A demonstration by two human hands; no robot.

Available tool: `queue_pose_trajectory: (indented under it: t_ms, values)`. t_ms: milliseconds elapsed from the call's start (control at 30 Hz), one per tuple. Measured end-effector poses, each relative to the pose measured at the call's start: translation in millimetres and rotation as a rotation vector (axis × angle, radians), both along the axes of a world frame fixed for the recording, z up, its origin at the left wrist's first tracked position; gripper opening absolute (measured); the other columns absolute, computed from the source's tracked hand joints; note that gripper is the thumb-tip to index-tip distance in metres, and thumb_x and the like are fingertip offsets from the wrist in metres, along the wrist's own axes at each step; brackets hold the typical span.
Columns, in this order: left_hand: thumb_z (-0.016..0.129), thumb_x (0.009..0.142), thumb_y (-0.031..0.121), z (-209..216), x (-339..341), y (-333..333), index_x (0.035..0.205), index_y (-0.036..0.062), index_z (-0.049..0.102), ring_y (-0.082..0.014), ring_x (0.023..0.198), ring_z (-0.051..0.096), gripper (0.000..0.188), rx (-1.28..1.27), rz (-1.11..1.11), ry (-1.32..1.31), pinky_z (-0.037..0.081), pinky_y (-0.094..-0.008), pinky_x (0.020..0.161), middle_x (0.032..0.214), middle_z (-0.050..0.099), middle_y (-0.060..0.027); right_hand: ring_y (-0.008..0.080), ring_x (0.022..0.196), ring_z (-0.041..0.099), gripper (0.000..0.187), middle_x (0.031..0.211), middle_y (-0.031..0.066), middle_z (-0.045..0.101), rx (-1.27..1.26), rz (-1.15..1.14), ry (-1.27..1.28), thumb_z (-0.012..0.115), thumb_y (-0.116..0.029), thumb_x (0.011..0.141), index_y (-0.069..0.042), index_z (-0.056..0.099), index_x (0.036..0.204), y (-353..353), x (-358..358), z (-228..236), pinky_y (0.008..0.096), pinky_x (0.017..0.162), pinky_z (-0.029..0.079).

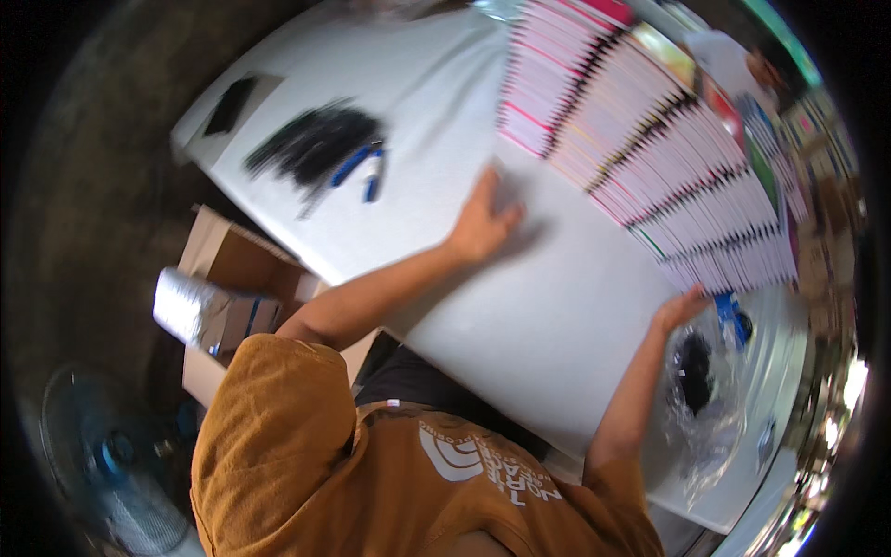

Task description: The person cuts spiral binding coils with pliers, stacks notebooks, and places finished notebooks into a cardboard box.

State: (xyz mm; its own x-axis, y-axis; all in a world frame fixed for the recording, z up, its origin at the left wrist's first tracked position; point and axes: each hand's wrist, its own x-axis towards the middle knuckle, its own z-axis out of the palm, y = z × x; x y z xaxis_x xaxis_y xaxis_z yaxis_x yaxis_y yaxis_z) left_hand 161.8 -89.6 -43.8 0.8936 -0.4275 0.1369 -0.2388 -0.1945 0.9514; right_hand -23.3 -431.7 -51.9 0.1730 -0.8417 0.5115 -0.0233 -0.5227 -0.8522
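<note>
Rows of spiral-bound notebooks (668, 158) with white and pink page edges and black bindings stand packed together at the far right of a white table (548, 306). My right hand (680, 308) reaches to the near end of the rows, its fingers stretched out against the lowest edge. Over bare tabletop, left of the notebooks, my left hand (483, 223) is open with thumb and fingers apart, holding nothing. A blurred pile of thin black strips (314, 139), perhaps binding coils, lies farther left. Blue-handled pliers (357, 172) rest beside it.
A clear plastic bag (705, 399) with black contents lies near my right forearm, by a blue object (729, 311). At the table's left edge are an open cardboard box (218, 246) and a silvery packet (181, 306). A fan (116, 455) stands lower left. Another person (729, 65) is at the upper right.
</note>
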Motion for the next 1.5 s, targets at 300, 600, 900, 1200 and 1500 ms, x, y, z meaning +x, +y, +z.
queue_pose_trajectory:
  t_ms: [300,600,900,1200,1500]
  values:
    - [0.066,0.077,0.013,55.6,-112.8,234.1,0.116,0.0057,0.055,-0.0323,0.115,0.049,0.041,0.235,0.162,-0.235,0.039,-0.0403,0.096,0.128,0.048,-0.0170,0.0408,0.130,0.029,0.076,0.140,0.0300,0.026,-0.135,0.295,0.650,0.062,-0.031,0.084,0.009,0.024,0.136,206.1,36.9,-5.4,0.0423,0.108,0.023]
    - [0.065,0.083,0.017,3.0,-166.3,364.3,0.126,0.0031,0.044,-0.0222,0.113,0.045,0.050,-0.188,1.083,0.254,0.036,-0.0358,0.097,0.126,0.045,-0.0120,0.0422,0.131,0.026,0.068,0.139,0.0216,0.036,-0.493,1.333,0.527,0.061,-0.020,0.081,0.002,0.030,0.137,459.2,93.4,37.1,0.0475,0.107,0.022]
    - [0.073,0.070,0.048,-17.2,-101.3,505.0,0.140,0.0030,0.021,-0.0367,0.125,0.037,0.098,-0.291,1.422,0.567,0.025,-0.0552,0.102,0.138,0.033,-0.0243,0.0351,0.125,0.039,0.058,0.129,0.0201,0.048,-0.254,1.750,0.567,0.060,-0.015,0.082,0.000,0.037,0.134,545.4,119.2,15.4,0.0410,0.102,0.032]
    - [0.072,0.065,0.055,-21.6,-91.5,524.5,0.137,0.0058,0.032,-0.0376,0.121,0.039,0.096,-0.466,1.166,0.780,0.026,-0.0598,0.096,0.133,0.042,-0.0188,0.0301,0.118,0.048,0.062,0.126,0.0213,0.051,0.209,1.880,0.777,0.061,-0.018,0.084,-0.003,0.033,0.137,565.9,135.5,-0.1,0.0376,0.096,0.039]
    - [0.062,0.081,0.040,-37.2,-131.8,529.0,0.132,0.0021,0.037,-0.0287,0.113,0.050,0.069,-0.942,0.981,0.568,0.038,-0.0408,0.098,0.124,0.051,-0.0140,0.0377,0.130,0.030,0.113,0.138,0.0343,0.026,0.695,2.075,0.720,0.075,-0.048,0.068,0.009,0.008,0.140,650.6,161.8,-9.0,0.0407,0.104,0.030]
